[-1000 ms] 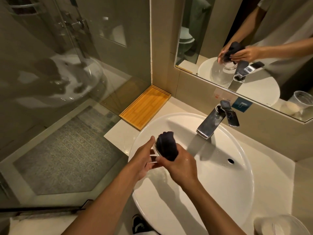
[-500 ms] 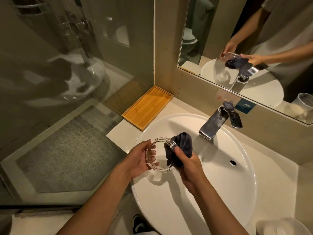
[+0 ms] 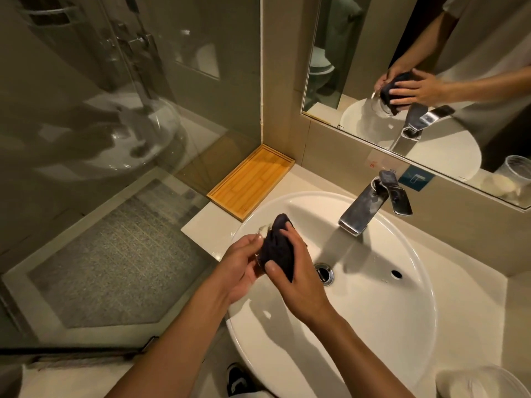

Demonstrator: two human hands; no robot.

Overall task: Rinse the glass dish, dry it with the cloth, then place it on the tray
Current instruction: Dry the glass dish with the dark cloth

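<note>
Over the left side of the white basin (image 3: 402,326), my left hand (image 3: 240,271) grips the round glass dish (image 3: 260,234); only a sliver of its rim shows beside the cloth. My right hand (image 3: 298,282) presses the dark cloth (image 3: 278,248) against the dish and covers most of it. The wooden tray (image 3: 250,185) lies on the counter in the corner, behind and to the left of my hands, with nothing on it.
A chrome faucet (image 3: 365,208) juts over the basin from the back; no water runs. The drain (image 3: 324,272) sits right of my hands. A mirror (image 3: 431,67) hangs above, a glass shower wall (image 3: 115,124) stands left, and a white round container (image 3: 482,382) sits front right.
Half a second ago the dish was open to view with the cloth bunched beside it. The cloth now wraps over the dish again, and my right hand has turned on top of it.
</note>
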